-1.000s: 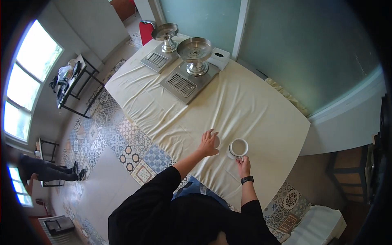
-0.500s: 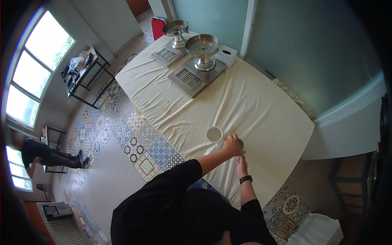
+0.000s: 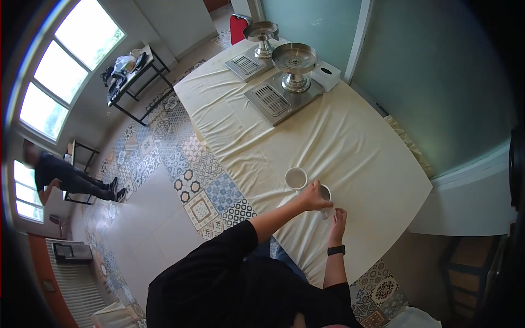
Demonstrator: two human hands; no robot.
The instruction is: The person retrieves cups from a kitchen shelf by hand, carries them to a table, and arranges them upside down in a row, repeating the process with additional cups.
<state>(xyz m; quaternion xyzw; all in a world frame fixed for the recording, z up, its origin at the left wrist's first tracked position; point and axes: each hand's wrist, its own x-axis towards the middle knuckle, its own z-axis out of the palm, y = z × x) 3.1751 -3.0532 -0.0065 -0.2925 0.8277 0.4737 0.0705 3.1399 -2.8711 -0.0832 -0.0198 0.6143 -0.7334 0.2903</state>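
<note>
A white mug (image 3: 296,179) stands upright on the cream tablecloth, with its opening facing up. Just right of it is a second white mug (image 3: 326,192), largely covered by my left hand (image 3: 310,198). That hand's fingers are closed around the near side of this mug, and the inside looks dark. What appears to be its handle points toward me. My right hand (image 3: 338,220), with a black band on the wrist, hovers close to the handle. Its fingers are loosely apart and nothing shows in them.
Two steel dispenser bases (image 3: 295,82) with drip grilles stand at the far end of the table (image 3: 377,164), beside a white tissue box (image 3: 326,76). A person (image 3: 71,177) stands at the left. Another table (image 3: 131,76) holds bags near the windows.
My hands have moved apart; before, they met over a blurred object. The second mug's rim now shows beside my left hand. The whole view has shifted slightly.
</note>
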